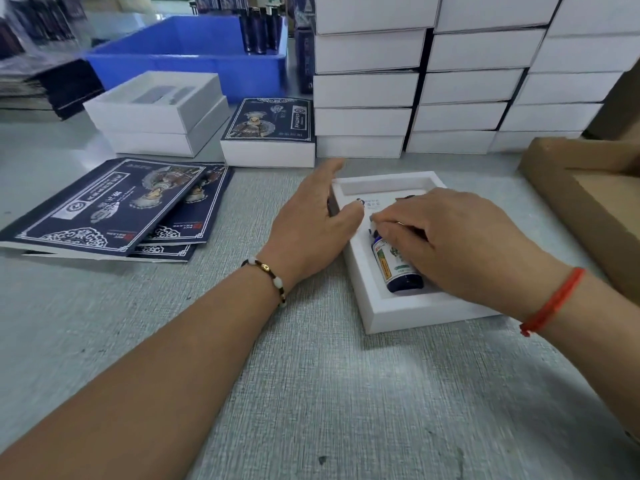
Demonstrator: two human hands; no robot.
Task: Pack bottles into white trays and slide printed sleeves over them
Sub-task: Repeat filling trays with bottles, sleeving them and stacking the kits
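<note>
Small dark-blue glass bottle with green-and-white label [398, 268], right of frame centre, lying in the recess of a shallow white foam-lined tray [381, 317]. Right hand [460, 244] curling fingers over its neck and body, apparently pressing it down to seat it snug. Left hand [311, 230] resting relaxed against the tray's left wall, gripping nothing, likely bracing it from sliding. Flat navy printed card sleeves [114, 206] waiting at left, fanned within reach for sliding on next.
</note>
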